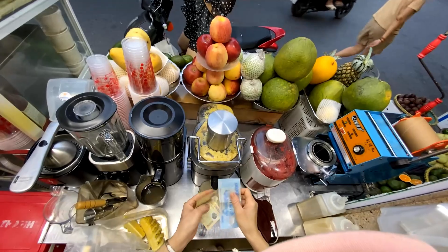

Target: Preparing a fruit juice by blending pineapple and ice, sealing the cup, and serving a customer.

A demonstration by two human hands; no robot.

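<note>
My left hand (192, 215) and my right hand (246, 212) are together low in the middle of the head view, over a steel counter (291, 193). Between them they hold a small stack of paper banknotes (226, 201); a bluish note stands upright on top, with pale yellowish ones under it. Both thumbs press on the notes. Just beyond my hands stands a juicer (217, 144) with a steel lid and yellow pulp inside. A blender jug (273, 156) holding red pulp sits to its right.
Two more blenders (95, 128) (158, 135) stand at left, behind stacked plastic cups (140, 67). Apples (215, 56), green pomelos (294, 58) and a pineapple (350, 70) fill the back. A blue cup-sealing machine (368, 142) is at right. Sliced pineapple (149, 231) lies near left. A person stands on the road beyond.
</note>
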